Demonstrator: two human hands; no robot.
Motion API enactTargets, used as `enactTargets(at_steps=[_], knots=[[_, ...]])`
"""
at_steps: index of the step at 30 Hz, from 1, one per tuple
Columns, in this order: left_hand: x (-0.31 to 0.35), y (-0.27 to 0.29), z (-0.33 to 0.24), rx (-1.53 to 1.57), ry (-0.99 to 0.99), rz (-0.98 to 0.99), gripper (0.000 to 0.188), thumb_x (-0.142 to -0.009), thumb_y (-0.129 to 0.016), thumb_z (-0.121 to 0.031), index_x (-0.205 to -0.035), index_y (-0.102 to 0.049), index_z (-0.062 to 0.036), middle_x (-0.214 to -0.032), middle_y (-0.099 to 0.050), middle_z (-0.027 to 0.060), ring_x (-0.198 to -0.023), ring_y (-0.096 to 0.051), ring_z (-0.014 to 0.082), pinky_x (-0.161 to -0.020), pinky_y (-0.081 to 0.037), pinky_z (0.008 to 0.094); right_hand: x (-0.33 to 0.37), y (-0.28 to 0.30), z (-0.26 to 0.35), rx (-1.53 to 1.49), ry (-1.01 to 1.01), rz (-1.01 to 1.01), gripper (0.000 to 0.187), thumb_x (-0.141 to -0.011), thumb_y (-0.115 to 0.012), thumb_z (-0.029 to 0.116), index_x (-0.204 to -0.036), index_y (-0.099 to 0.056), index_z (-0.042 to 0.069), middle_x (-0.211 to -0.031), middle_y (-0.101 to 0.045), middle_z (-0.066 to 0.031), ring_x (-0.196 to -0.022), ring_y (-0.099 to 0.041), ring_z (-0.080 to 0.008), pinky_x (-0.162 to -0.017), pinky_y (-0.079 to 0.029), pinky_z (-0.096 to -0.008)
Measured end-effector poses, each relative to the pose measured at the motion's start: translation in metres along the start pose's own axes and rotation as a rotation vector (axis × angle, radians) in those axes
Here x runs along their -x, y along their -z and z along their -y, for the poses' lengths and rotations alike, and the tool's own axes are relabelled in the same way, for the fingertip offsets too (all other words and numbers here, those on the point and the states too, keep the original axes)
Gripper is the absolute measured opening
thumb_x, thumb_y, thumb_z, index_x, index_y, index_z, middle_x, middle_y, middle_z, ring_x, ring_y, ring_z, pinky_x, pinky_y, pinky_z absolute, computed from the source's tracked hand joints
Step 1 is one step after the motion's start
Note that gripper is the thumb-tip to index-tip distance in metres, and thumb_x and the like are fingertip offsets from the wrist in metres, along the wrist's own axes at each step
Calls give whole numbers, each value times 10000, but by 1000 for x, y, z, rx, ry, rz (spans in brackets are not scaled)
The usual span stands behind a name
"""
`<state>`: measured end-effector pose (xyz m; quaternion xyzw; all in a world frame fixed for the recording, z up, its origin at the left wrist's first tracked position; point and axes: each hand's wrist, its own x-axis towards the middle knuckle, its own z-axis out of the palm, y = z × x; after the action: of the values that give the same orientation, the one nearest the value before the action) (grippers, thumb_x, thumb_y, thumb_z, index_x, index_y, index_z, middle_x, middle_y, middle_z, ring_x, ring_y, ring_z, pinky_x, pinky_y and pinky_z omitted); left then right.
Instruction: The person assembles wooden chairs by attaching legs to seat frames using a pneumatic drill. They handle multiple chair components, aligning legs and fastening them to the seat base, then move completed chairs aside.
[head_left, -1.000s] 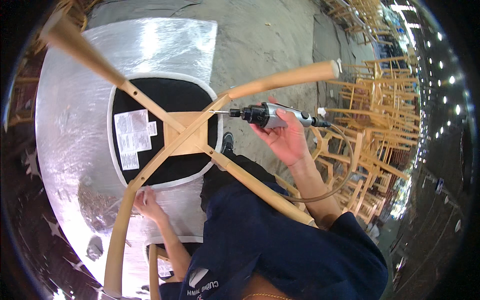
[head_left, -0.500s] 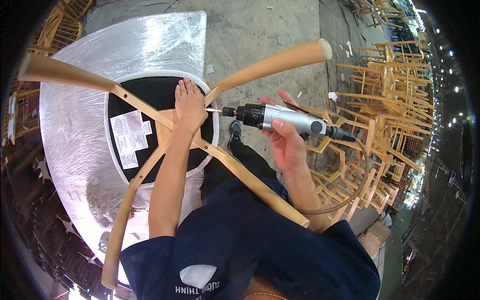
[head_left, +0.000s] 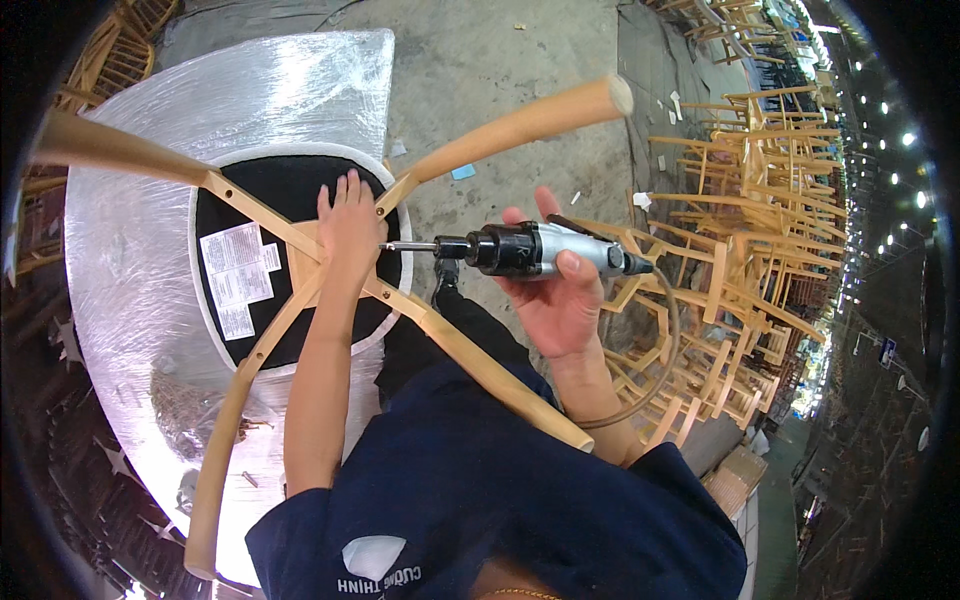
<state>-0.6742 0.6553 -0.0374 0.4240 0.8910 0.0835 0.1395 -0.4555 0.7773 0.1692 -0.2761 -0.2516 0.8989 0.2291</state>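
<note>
An upturned chair shows its black seat underside (head_left: 235, 180) with white paper labels (head_left: 236, 275). Its crossed wooden leg frame (head_left: 255, 212) lies over the seat, and the splayed legs reach outward. My left hand (head_left: 352, 225) rests on the frame's middle, fingers stretched out; its thumb side is hidden. In my right hand (head_left: 560, 310) is a silver and black air screwdriver (head_left: 510, 250), held level with fingers and thumb around its body. The long bit points left, its tip beside my left hand; whether they touch I cannot tell.
A table (head_left: 130, 240) wrapped in clear film bears the chair. The air hose (head_left: 672, 330) loops down past my right forearm. Stacked wooden chair frames (head_left: 750, 210) stand at the right, near a cardboard box (head_left: 735, 478). Scraps lie on the concrete floor (head_left: 480, 100).
The view has shifted, moving the scene slightly left. The screwdriver has dropped a little relative to the chair, and more of its bit shows. My left hand stays on the frame.
</note>
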Motion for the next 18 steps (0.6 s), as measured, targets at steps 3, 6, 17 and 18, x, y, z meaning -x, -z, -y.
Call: enactTargets(at_steps=[3,6,17,18], knots=[[32,2,7,83,24,-135,661,-907,-830,-281,-1506,-670,-50,-1689,-563,185,-1600,-476,362,-1387,-231,542,5,3,-2,-133,-53,35,789,-1022,-804,317,-1699,-448,125,-1565,-646,-204,-1428,-666,-399,-1131,-657,-550],[50,0,-1,124,47,-252,647,-923,-818,-277,-1521,-665,-81,-1675,-568,168,-1621,-435,357,-1388,-228,546,7,-1,-4,-232,-87,-26,712,-1068,-781,384,-1656,-503,95,-1548,-657,-198,-1413,-679,-364,-1161,-640,-531],[58,3,-1,161,49,-301,647,-917,-803,-230,-1528,-653,-78,-1637,-600,161,-1612,-437,367,-1385,-230,558,7,-1,-5,-63,-42,-283,633,-1066,-808,425,-1492,-606,3,-1456,-697,-210,-1369,-704,-334,-1186,-631,-483],[58,3,-1,160,46,-303,645,-916,-803,-228,-1526,-654,-78,-1635,-602,160,-1610,-439,367,-1384,-231,558,9,-3,-6,-18,-17,-261,634,-1070,-804,413,-1507,-592,7,-1464,-691,-208,-1370,-704,-335,-1173,-639,-484]])
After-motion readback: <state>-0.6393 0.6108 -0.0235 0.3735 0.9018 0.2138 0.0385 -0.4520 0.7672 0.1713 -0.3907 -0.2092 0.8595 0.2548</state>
